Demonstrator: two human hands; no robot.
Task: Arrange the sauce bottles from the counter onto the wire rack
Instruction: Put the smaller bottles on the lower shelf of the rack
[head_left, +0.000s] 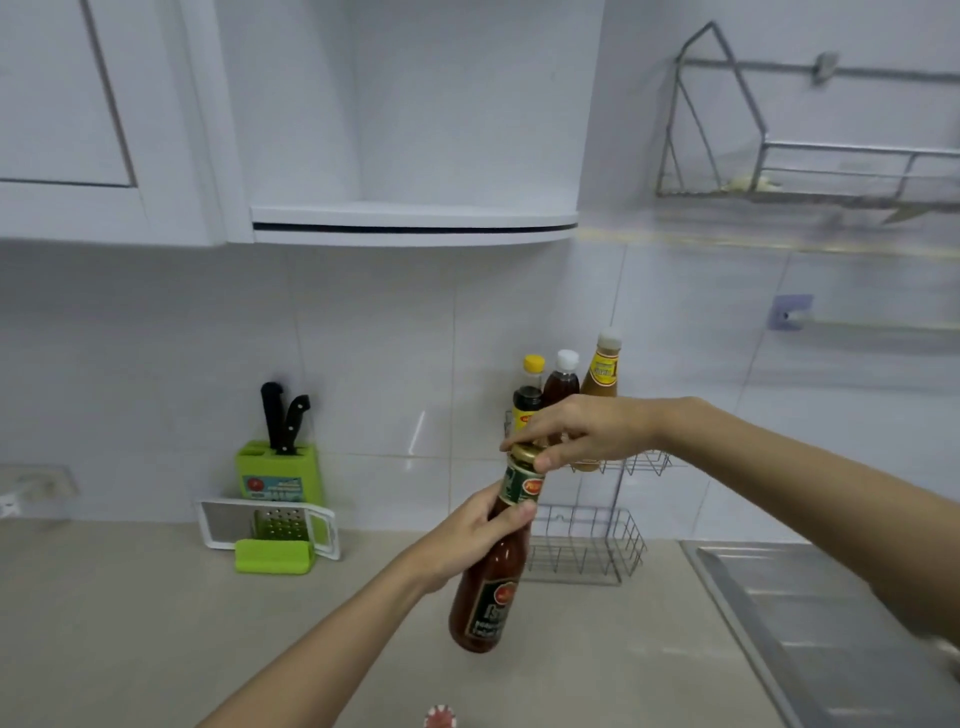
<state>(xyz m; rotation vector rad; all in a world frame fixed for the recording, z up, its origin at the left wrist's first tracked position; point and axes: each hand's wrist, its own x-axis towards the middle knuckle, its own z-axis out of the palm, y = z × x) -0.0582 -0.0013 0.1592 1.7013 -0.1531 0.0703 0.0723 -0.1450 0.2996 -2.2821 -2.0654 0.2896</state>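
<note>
- Closest to me is my left hand, wrapped around the neck of a red sauce bottle, so that grip is clenched on it.
- The bottle's up off the counter, tilted with the cap leaning right and away from me, sitting just in front of the wire rack.
- My right hand comes in from the right with thumb and fingertips pinched on the bottle's gold cap, so both hands have the same bottle.
- The rack stands against the tiled wall beside the sink. Lower shelf looks bare from here.
- Upper shelf holds three bottles in a row: a dark one with a yellow cap, a brown one with a white cap, and a taller orange one. My right hand hides their bottoms.
- Off to the left there's a green knife block with two black handles, and a grater leaning in front of it.
</note>
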